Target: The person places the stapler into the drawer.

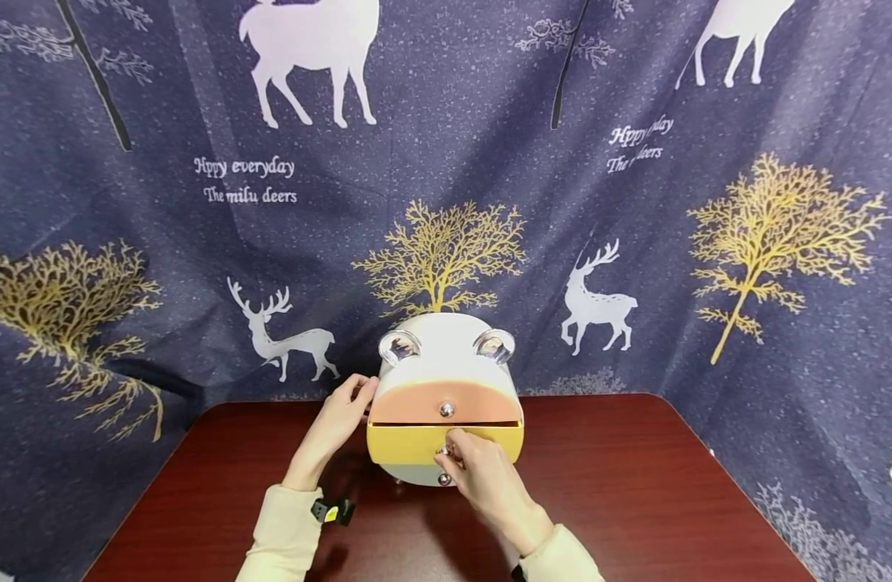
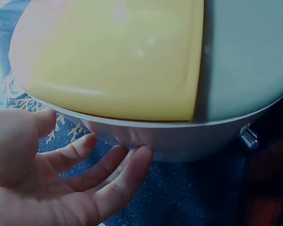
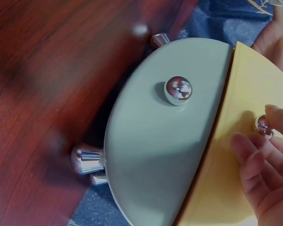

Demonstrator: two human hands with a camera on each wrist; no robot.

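Note:
A small rounded cabinet [image 1: 446,347] with a white body stands on the table, its front split into an orange drawer [image 1: 417,402], a yellow drawer [image 1: 395,444] and a pale green drawer [image 3: 155,132]. The yellow one juts out slightly, with a dark gap along its top edge. My right hand [image 1: 493,481] pinches the yellow drawer's silver knob [image 3: 263,124] between thumb and fingers. Against the cabinet's left side, my left hand [image 1: 344,412] rests its fingertips [image 2: 140,157], the fingers loosely bent around nothing.
Two silver ring-shaped eyes [image 1: 400,347] sit on the cabinet's top. Short silver feet [image 3: 87,159] hold it off the reddish-brown table [image 1: 620,485]. Behind hangs a dark blue cloth [image 1: 446,162] printed with deer and trees.

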